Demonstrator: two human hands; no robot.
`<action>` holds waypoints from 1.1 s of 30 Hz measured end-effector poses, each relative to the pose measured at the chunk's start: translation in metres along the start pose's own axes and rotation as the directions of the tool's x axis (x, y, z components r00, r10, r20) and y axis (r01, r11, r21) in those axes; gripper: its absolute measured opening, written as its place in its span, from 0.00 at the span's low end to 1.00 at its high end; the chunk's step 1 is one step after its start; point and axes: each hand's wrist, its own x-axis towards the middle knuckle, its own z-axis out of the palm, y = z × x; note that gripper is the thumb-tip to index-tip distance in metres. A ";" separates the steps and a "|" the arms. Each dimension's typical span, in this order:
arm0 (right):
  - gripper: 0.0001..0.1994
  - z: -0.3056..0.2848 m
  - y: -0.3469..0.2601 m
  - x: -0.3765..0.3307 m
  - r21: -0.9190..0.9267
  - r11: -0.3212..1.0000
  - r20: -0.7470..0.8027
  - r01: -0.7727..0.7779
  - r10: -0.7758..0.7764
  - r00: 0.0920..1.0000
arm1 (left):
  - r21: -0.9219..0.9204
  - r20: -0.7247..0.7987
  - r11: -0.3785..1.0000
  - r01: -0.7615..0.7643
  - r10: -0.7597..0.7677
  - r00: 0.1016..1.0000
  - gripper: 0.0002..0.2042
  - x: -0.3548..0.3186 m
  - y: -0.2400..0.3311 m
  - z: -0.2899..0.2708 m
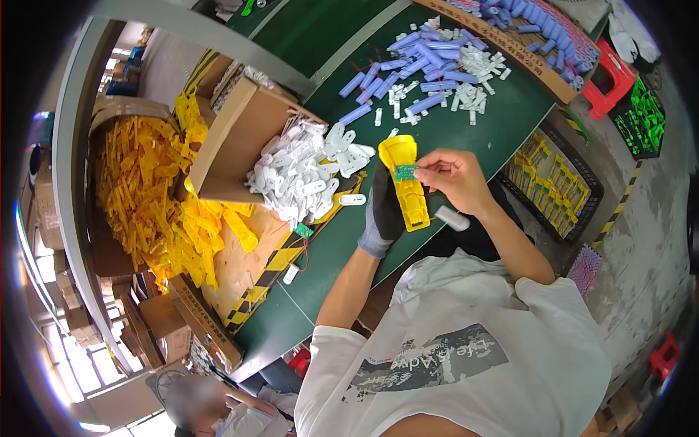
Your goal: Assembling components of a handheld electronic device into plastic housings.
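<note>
My left hand [384, 211], in a dark and grey glove, is closed around a yellow plastic half-shell [413, 204], held with its hollow side up. Between the fingertips of my bare right hand [455, 178] is a small green circuit board [405, 172], right over the shell's upper part; I cannot tell whether it touches the shell. A white rectangular piece [452, 218] hangs below that hand, seemingly on thin wires. To the left of the shell lies a heap of white oval plastic parts [306, 175], partly spilling from a cardboard box [233, 138].
Purple-blue cylindrical cells [429, 62] and small white parts [473, 73] cover the green table's far side. A carton of more cells [546, 36] stands beyond. Yellow shells [138, 189] pile up at left. A black crate [553, 182] sits at right. Another person [211, 408] is at lower left.
</note>
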 end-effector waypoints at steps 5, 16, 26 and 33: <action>0.07 -0.004 0.006 0.005 -0.027 0.999 0.043 0.034 -0.033 0.999 | 0.082 -0.004 0.993 -0.087 0.087 0.996 0.22 -0.006 0.011 0.011; 0.06 -0.007 0.013 0.004 -0.040 0.997 0.057 0.073 -0.071 0.996 | 0.011 -0.025 0.997 -0.076 0.076 0.997 0.24 -0.007 0.011 0.009; 0.06 -0.009 0.012 0.000 -0.085 0.991 0.032 0.100 -0.097 0.995 | 0.112 -0.036 0.988 -0.108 0.113 0.993 0.24 -0.009 0.010 0.012; 0.06 -0.007 0.011 -0.003 -0.121 0.984 0.014 0.131 -0.131 0.991 | 0.200 -0.067 0.978 -0.064 0.079 0.995 0.22 -0.011 0.014 0.017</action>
